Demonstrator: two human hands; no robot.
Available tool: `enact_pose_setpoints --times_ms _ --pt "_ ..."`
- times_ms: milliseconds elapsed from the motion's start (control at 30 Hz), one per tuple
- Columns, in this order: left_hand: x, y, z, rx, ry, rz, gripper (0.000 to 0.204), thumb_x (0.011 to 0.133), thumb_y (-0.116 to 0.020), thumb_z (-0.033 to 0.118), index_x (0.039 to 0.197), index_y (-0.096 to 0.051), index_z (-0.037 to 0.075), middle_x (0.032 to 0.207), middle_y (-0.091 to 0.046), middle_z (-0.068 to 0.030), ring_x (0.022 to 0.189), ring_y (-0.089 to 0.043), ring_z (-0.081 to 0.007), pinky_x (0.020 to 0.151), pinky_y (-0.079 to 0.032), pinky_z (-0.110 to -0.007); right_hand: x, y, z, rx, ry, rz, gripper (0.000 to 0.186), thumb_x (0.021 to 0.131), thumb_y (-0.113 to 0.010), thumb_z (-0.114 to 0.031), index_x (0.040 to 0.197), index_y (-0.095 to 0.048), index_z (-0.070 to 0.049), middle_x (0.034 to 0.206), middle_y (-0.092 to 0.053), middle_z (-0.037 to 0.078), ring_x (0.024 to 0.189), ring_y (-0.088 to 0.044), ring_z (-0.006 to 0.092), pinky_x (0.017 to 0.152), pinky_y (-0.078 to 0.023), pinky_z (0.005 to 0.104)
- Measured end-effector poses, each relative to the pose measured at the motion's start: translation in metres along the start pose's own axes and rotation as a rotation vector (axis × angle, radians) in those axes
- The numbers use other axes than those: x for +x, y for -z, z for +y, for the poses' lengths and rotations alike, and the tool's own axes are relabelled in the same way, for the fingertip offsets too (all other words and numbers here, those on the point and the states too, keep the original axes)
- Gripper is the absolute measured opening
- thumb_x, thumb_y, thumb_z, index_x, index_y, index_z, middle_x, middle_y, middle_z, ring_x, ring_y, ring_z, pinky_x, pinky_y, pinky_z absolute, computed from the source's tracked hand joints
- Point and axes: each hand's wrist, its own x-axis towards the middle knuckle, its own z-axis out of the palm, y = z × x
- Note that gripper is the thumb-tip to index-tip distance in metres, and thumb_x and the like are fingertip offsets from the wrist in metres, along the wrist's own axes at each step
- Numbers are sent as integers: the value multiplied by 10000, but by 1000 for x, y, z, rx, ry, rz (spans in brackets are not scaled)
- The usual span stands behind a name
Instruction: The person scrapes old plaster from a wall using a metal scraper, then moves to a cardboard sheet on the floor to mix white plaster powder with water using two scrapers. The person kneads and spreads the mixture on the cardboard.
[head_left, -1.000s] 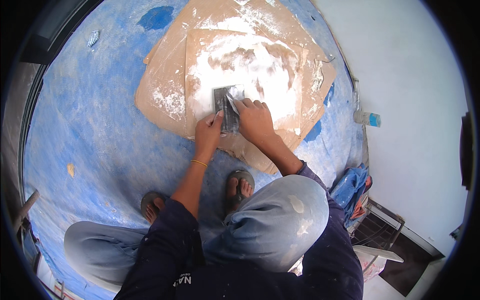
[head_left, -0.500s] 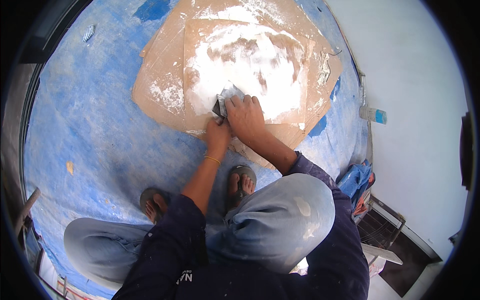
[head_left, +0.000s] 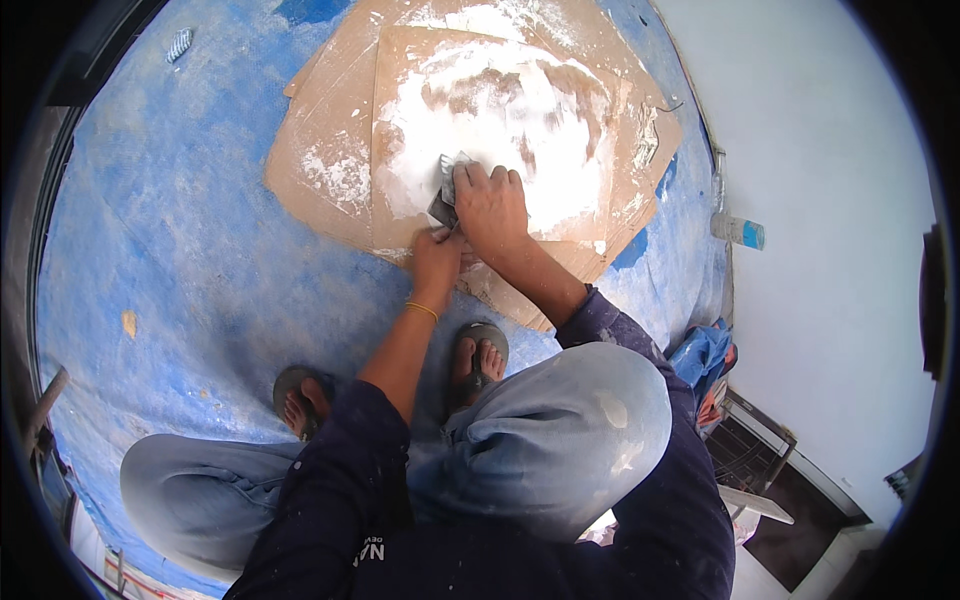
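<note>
My left hand (head_left: 437,262), a yellow band at its wrist, is closed round the near end of a small dark flat blade-like piece (head_left: 442,211); its handle, if it has one, is hidden. Just beyond it, my right hand (head_left: 492,210) is closed on a crumpled grey-and-white striped cloth (head_left: 450,170). The cloth lies against the dark piece, and the fingers hide part of it. Both hands are over the near left part of a brown cardboard sheet (head_left: 398,75). White powder or paste (head_left: 550,190) is spread thickly over its middle.
Blue tarp (head_left: 180,230) covers the floor, with another striped scrap (head_left: 179,45) at far left. A clear bottle with a blue band (head_left: 738,231) lies at right, beside the white surface (head_left: 830,200). Blue cloth (head_left: 700,355) is bunched near a dark rack (head_left: 750,440). My sandalled feet are close by.
My right hand has shifted slightly up and left with the striped cloth. The cloth now stands more upright against the dark piece. The left hand stays nearly in place.
</note>
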Motion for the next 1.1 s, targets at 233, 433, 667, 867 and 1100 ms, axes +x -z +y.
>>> enact_pose_setpoints --times_ms 233,433,667,867,1100 --pt "-7 4 3 95 31 27 157 928 -603 110 808 -629 13 738 -652 -50 617 -613 -119 553 -495 -256 3 4 -7 1 -38 55 242 823 -630 -168 1026 -634 -37 949 -634 110 853 -632 272 768 -458 392" --pt "-3 11 2 62 27 2 137 923 -555 74 840 -635 1 755 -662 -66 634 -628 -127 567 -502 -264 16 23 -14 5 -69 -41 173 808 -637 -157 955 -643 -65 914 -631 92 843 -625 257 764 -453 382" --pt "-8 2 2 53 37 -3 157 957 -569 133 880 -638 14 755 -654 -58 648 -630 -134 575 -497 -257 -11 35 -8 37 -60 -147 344 799 -659 -170 1113 -612 -36 926 -624 85 847 -622 266 751 -458 377" --pt "-21 -8 -2 79 84 -43 187 986 -555 174 893 -626 28 794 -652 -53 698 -628 -128 614 -500 -260 -28 32 0 -6 -76 -20 231 815 -631 -160 1022 -621 -60 932 -611 82 843 -596 249 752 -435 385" --pt "-63 -29 21 288 41 -20 302 983 -614 260 778 -560 45 683 -591 -49 651 -606 -118 599 -495 -308 -30 56 34 123 -133 -32 237 794 -697 -124 1017 -649 -58 984 -644 108 909 -643 277 794 -473 396"
